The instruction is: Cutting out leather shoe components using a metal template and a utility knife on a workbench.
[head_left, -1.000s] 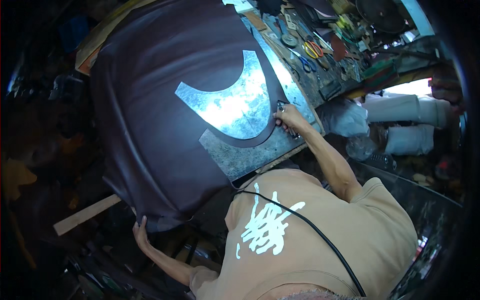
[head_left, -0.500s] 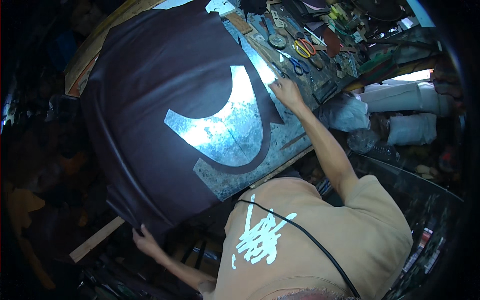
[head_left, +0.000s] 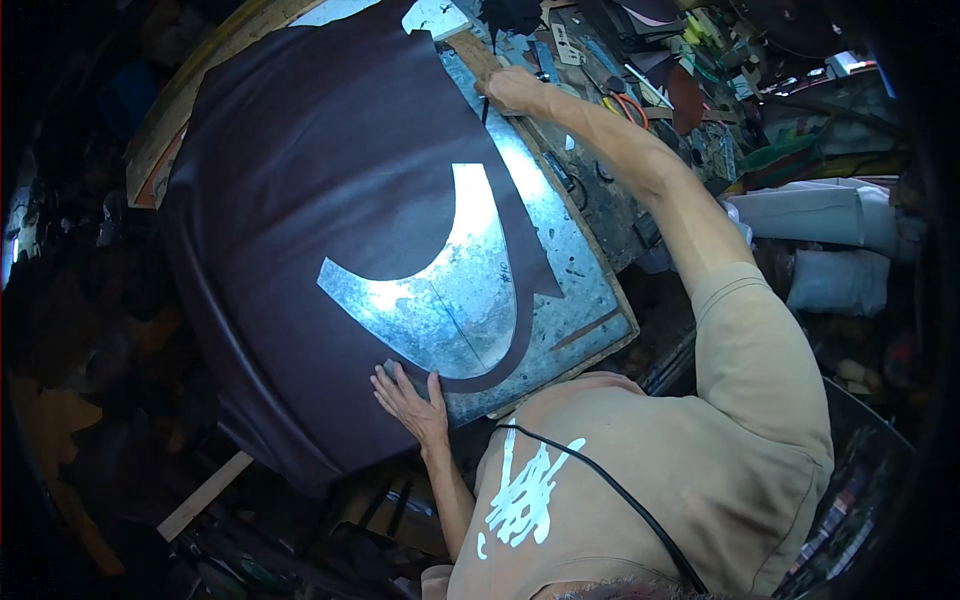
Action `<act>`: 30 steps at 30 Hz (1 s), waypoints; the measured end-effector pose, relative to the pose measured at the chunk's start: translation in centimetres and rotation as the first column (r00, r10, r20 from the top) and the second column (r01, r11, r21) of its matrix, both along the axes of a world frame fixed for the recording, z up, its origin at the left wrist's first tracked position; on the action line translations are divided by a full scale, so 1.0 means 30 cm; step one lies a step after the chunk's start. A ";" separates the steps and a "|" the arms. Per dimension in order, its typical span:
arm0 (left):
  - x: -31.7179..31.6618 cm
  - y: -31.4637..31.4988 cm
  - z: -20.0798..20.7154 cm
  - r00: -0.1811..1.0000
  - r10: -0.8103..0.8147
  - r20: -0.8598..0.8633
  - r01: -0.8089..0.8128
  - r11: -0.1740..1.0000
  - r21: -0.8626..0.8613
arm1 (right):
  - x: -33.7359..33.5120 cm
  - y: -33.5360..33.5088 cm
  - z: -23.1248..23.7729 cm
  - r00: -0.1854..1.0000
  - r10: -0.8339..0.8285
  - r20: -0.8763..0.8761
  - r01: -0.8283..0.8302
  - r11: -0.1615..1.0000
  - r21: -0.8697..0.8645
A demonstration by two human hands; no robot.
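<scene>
A large dark brown sheet of leather (head_left: 330, 150) covers most of the work table. Lying on it is a curved, shiny metal template (head_left: 440, 310) with a long rounded edge towards me. My left hand (head_left: 412, 402) rests open, fingers spread, at the leather's near edge just below the template. Beyond the leather's right edge, my right hand (head_left: 512, 92) is closed beside a wooden block (head_left: 468, 52). A thin dark stick-like tool (head_left: 486, 109) points down from its fingers; its exact kind is too small to tell. Under the leather shows a mottled metal table plate (head_left: 585, 290).
Orange-handled scissors (head_left: 634, 110) and other hand tools crowd the bench at the right, partly behind my right forearm. White wrapped rolls (head_left: 820, 218) lie further right. A wooden slat (head_left: 205, 495) sticks out beneath the leather at the lower left.
My left hand has left the leather's lower-left corner and moved right, onto the leather near the template. My right hand has moved further away, up to the wooden block.
</scene>
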State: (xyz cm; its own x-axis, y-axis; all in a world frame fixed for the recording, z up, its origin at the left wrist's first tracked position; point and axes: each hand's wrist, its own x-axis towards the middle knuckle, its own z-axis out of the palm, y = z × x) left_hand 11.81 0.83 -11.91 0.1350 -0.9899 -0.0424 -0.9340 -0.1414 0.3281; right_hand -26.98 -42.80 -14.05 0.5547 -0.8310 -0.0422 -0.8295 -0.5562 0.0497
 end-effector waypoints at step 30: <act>-0.616 -0.527 0.296 0.279 -0.428 -0.859 0.872 0.488 0.040 | -0.561 1.533 1.665 0.494 -0.032 0.869 0.826 0.329 -0.458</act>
